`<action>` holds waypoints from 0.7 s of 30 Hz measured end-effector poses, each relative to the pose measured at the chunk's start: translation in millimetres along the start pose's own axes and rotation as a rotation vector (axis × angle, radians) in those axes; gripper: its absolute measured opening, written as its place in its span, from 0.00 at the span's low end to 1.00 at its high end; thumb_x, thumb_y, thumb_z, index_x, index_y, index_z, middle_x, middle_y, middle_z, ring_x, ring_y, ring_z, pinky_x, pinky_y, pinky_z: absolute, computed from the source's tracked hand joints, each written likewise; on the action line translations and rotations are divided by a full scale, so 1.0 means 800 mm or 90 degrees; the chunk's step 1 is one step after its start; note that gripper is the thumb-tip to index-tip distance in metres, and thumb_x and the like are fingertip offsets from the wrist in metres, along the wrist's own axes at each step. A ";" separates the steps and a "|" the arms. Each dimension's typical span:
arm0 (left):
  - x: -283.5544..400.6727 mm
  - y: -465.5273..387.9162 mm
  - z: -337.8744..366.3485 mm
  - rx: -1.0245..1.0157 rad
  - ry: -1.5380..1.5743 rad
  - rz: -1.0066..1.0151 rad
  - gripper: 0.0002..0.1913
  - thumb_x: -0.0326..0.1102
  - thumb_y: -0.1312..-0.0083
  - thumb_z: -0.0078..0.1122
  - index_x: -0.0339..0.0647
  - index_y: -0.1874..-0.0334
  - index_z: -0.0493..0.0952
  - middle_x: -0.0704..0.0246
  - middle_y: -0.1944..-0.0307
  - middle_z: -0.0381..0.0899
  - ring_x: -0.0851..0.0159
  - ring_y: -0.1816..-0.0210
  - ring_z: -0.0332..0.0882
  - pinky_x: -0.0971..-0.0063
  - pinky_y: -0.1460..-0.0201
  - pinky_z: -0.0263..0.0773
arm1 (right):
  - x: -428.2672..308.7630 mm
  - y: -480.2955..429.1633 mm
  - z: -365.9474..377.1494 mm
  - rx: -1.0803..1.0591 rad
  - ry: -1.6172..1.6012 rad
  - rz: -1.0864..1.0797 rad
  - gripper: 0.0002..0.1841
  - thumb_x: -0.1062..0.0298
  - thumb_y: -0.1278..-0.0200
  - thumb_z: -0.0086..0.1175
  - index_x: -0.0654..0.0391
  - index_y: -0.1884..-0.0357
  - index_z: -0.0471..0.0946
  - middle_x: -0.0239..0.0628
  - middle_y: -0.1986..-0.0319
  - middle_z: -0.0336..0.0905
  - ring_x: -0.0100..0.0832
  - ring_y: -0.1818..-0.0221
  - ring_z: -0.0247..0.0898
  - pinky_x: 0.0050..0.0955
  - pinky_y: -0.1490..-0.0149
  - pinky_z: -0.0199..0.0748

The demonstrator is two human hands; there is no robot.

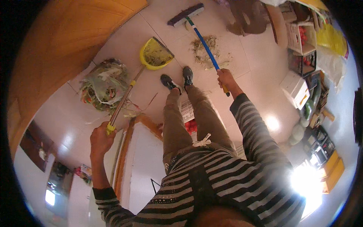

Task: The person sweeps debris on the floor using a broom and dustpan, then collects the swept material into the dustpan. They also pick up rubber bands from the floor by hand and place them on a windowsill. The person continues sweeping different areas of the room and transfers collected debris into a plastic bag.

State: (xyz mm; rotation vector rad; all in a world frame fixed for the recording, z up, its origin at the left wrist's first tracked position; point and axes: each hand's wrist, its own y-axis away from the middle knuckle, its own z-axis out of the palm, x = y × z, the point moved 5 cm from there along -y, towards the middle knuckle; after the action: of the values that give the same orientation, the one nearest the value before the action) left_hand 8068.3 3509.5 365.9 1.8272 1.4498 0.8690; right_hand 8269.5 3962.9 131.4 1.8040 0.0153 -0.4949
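Note:
My left hand grips the upper end of a long dustpan handle. At its far end the yellow dustpan rests on the floor with brownish debris in it. In my right hand is the blue handle of a push broom. The dark-bristled broom head lies farther out, past a loose heap of dry plant scraps on the tiles. The blue handle crosses above that heap. My shoes stand between the dustpan and the heap.
An open plastic bag of plant waste sits at left beside a wooden panel. Crates with red produce, a white box and green gourds line the right wall. Brown seating stands at the top. Behind my legs is a white crate.

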 end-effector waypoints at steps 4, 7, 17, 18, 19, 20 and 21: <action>0.017 -0.009 -0.003 0.002 -0.033 0.005 0.19 0.40 0.46 0.58 0.36 0.56 0.74 0.53 0.69 0.79 0.47 0.64 0.77 0.58 0.62 0.71 | 0.087 0.030 -0.020 0.045 -0.012 0.045 0.14 0.57 0.38 0.44 0.60 0.70 0.67 0.34 0.87 0.63 0.26 0.90 0.59 0.27 0.86 0.60; 0.040 -0.015 -0.012 -0.034 -0.070 -0.001 0.17 0.40 0.46 0.58 0.36 0.58 0.74 0.52 0.69 0.78 0.46 0.64 0.76 0.58 0.62 0.70 | 0.168 0.054 -0.032 0.067 -0.046 0.095 0.15 0.57 0.38 0.44 0.61 0.68 0.69 0.35 0.87 0.64 0.29 0.90 0.61 0.29 0.85 0.62; 0.029 -0.032 -0.028 -0.035 -0.028 0.108 0.16 0.38 0.47 0.61 0.31 0.63 0.75 0.51 0.69 0.78 0.48 0.64 0.77 0.61 0.62 0.70 | 0.249 0.140 0.042 0.228 0.139 -0.150 0.18 0.59 0.40 0.42 0.68 0.72 0.73 0.58 0.77 0.75 0.53 0.69 0.74 0.45 0.62 0.72; 0.021 -0.035 -0.024 -0.033 -0.031 0.118 0.16 0.38 0.47 0.61 0.30 0.63 0.74 0.51 0.69 0.78 0.48 0.64 0.77 0.61 0.62 0.70 | 0.239 0.136 0.055 0.259 0.162 -0.171 0.18 0.60 0.40 0.42 0.68 0.72 0.73 0.58 0.76 0.75 0.53 0.69 0.74 0.46 0.62 0.72; 0.015 -0.038 -0.023 -0.034 -0.036 0.126 0.16 0.37 0.47 0.62 0.29 0.64 0.74 0.51 0.69 0.78 0.48 0.64 0.77 0.61 0.63 0.70 | 0.227 0.131 0.068 0.289 0.183 -0.188 0.18 0.60 0.40 0.42 0.68 0.71 0.73 0.59 0.76 0.75 0.54 0.68 0.74 0.46 0.61 0.72; 0.014 -0.043 -0.023 -0.040 -0.036 0.143 0.16 0.37 0.47 0.62 0.29 0.64 0.74 0.51 0.70 0.78 0.49 0.65 0.77 0.61 0.63 0.70 | 0.215 0.122 0.077 0.233 0.152 -0.118 0.18 0.61 0.40 0.42 0.68 0.72 0.74 0.59 0.74 0.75 0.53 0.68 0.74 0.46 0.61 0.72; 0.012 -0.043 -0.023 -0.046 -0.038 0.152 0.16 0.37 0.47 0.62 0.29 0.64 0.74 0.51 0.70 0.78 0.49 0.65 0.77 0.62 0.63 0.70 | 0.197 0.116 0.081 0.167 0.119 -0.050 0.17 0.62 0.39 0.42 0.68 0.72 0.74 0.60 0.73 0.75 0.53 0.67 0.75 0.46 0.61 0.72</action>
State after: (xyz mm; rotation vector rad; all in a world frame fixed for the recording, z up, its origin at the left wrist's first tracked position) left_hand 8035.7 3526.8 349.9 1.9813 1.1636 0.9600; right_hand 8416.0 3837.3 149.7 2.1091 0.1575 -0.3963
